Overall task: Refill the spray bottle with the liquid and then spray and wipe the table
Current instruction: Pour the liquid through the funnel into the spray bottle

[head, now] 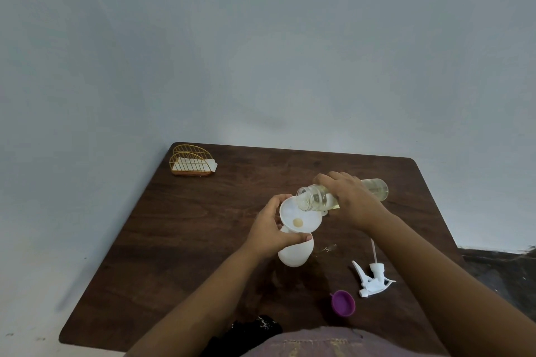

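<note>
on one table, one funnel, two bottles, two hands

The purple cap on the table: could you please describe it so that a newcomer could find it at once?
Start at the dark wooden table and look along its near edge, toward the person's right arm. The purple cap lies there with its hollow side showing, just nearer than the white trigger sprayer head. It is the only purple thing on the table; its neighbours are white or clear.

Bare forearms, mauve patterned garment
</note>
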Demonstrator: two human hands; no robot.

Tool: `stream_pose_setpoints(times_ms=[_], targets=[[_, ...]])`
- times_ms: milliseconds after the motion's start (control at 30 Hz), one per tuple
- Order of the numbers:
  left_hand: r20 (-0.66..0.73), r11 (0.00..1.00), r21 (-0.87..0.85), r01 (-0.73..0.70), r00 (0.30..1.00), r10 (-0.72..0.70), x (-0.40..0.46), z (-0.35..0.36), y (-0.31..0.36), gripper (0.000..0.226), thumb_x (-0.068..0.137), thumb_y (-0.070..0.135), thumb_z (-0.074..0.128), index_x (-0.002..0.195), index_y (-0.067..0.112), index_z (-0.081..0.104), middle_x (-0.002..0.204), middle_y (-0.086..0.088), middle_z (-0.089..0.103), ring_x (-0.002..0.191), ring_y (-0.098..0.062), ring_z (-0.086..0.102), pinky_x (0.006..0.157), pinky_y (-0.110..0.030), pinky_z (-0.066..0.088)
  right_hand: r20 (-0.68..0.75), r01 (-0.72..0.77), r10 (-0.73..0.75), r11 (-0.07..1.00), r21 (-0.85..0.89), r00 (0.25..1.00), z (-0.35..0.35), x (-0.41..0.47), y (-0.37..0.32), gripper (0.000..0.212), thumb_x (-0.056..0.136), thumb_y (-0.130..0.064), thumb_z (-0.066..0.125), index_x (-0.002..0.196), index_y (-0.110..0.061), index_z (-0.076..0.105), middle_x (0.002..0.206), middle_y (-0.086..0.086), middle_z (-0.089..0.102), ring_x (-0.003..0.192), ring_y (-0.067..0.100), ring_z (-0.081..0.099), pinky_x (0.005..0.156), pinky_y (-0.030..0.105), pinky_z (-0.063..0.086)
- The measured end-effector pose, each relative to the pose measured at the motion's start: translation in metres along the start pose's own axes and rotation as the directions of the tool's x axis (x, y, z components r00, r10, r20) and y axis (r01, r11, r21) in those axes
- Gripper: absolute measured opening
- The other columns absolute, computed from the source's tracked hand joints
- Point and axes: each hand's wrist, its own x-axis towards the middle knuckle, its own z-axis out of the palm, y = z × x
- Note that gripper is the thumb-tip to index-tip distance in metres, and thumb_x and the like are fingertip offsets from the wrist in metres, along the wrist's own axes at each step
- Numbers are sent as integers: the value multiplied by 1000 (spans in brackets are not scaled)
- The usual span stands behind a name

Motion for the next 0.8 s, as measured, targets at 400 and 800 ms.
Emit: stream_pose_setpoints(times_ms=[400,800], targets=[[-13,1000,6,-10,1000,10,0,1,-3,81,56,35,93,124,37,50,122,19,59,112,-5,58,89,-30,57,-29,14,-14,1000,3,999,2,1,2,42,74,-27,74,110,-26,54,92,-7,53,86,17,50,76,31,35],[-18,1000,3,-14,1000,14,-1,2,-2,80,56,34,93,124,38,50,122,19,60,112,-5,58,89,-32,57,-22,16,-16,1000,-11,1000,4,2,3,43,73,-27,73,111,-27,53,92,-6,54,85,16,50,76,31,36]])
